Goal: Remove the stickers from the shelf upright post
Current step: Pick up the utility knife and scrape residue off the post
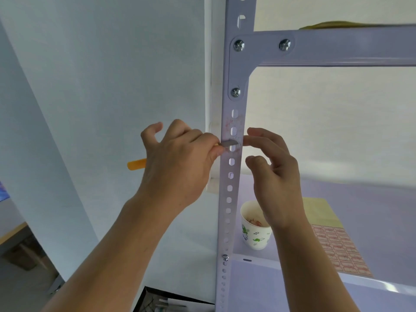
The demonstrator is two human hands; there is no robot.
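Note:
A white perforated upright post (230, 194) runs down the middle of the view. Faint reddish sticker residue (227, 123) marks it just above my hands. My left hand (177, 163) grips an orange-handled utility knife (136, 165); its metal blade (229, 143) lies across the post's face. My right hand (273, 174) is to the right of the post, fingers curled and apart. Its index fingertip touches the post's right edge beside the blade tip.
A paper cup (255, 235) with peeled scraps inside stands on the lower shelf (371, 199), behind my right wrist. A sheet of red stickers (340, 248) lies to its right. A crossbeam (337, 48) bolts to the post above. White wall panels stand at left.

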